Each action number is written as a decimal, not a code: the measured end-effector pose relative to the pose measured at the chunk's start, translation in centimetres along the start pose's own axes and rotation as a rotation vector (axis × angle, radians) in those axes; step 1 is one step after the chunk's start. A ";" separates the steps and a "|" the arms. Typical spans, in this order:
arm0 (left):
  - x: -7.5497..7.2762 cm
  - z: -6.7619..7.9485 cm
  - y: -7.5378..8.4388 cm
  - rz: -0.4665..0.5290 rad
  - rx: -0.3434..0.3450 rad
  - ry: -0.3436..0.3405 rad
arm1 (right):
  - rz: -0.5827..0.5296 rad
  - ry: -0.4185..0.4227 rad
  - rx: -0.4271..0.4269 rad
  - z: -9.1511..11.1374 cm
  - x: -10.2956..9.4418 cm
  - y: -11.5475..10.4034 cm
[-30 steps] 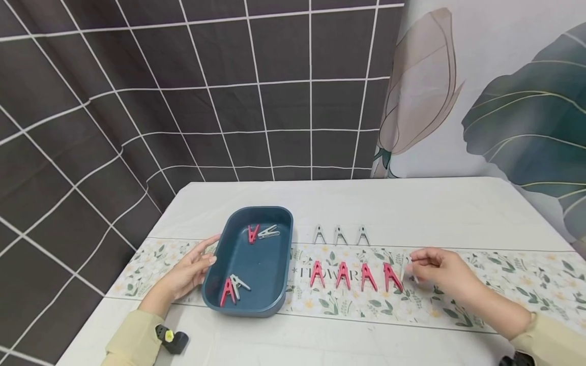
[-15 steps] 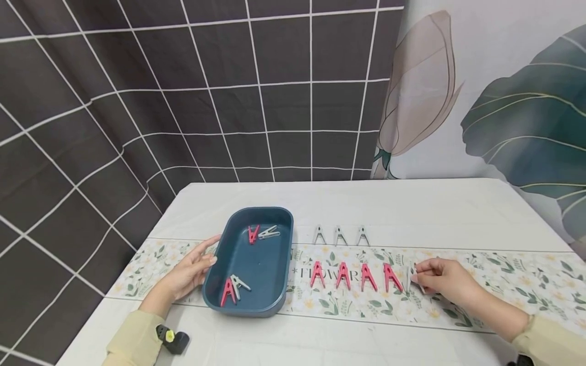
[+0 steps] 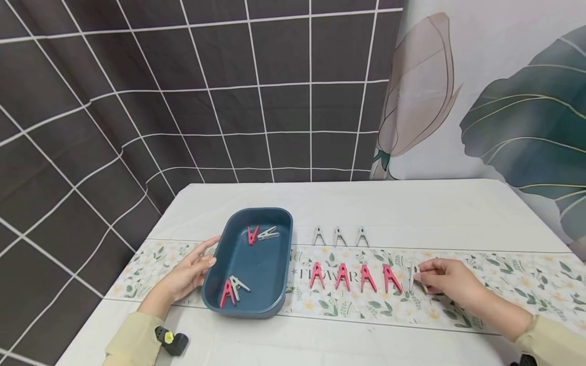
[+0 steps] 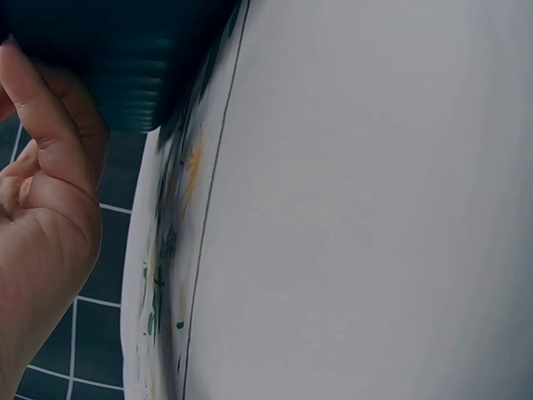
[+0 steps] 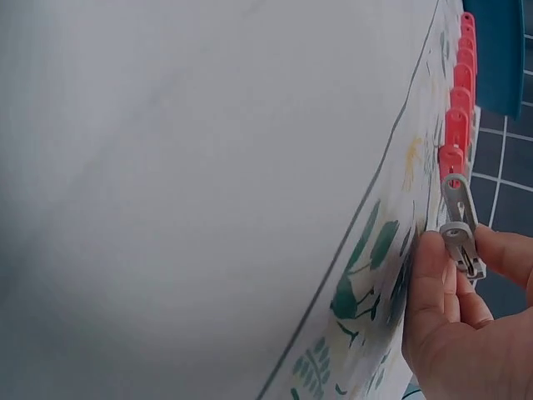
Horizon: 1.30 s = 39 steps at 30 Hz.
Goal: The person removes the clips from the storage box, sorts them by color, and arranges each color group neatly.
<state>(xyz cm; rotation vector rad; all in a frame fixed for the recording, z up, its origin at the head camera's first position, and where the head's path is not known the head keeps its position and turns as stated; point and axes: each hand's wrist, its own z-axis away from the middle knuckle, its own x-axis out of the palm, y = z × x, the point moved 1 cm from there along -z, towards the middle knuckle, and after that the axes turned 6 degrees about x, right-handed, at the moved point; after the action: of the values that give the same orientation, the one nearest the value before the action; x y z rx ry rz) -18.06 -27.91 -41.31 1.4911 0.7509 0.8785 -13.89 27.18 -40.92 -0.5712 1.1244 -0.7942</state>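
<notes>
My right hand (image 3: 450, 278) pinches a grey clothespin (image 5: 460, 225) between thumb and fingers. The pin stands at the right end of a row of red clothespins (image 3: 342, 277), low over the floral strip. Behind that row is a line of 3 grey clothespins (image 3: 339, 236). A blue plastic bin (image 3: 256, 254) holds 2 red and 2 grey clothespins, paired at its far end and near its front left. My left hand (image 3: 189, 269) touches the bin's left side, its fingers along the outer wall; the left wrist view shows the fingers (image 4: 50, 125) against that wall.
A white table cover (image 3: 348, 340) with a printed floral strip (image 3: 513, 277) lies under everything. Dark grid-patterned cloth (image 3: 279, 101) hangs behind and to the left, and a floral curtain (image 3: 517, 101) hangs at the back right.
My right hand has moved slightly right and toward me, with the grey clothespin a little farther from the last red one. My left hand and the bin have stayed in place.
</notes>
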 end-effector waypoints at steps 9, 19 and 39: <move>0.0 0.1 0.1 -0.013 -0.004 0.014 | 0.013 0.015 0.000 -0.6 -0.5 -0.6; -0.2 0.1 -0.1 -0.013 -0.002 0.006 | -0.005 0.029 -0.046 -2.0 -0.7 -1.8; 0.0 -0.1 -0.1 -0.007 -0.010 0.001 | -0.070 0.013 -0.104 -6.4 -0.1 -4.0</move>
<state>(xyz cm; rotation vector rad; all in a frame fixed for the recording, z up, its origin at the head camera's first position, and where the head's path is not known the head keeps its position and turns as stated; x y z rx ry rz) -18.10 -27.84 -41.41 1.4785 0.7509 0.8766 -21.02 24.77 -39.98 -0.6964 1.1684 -0.8035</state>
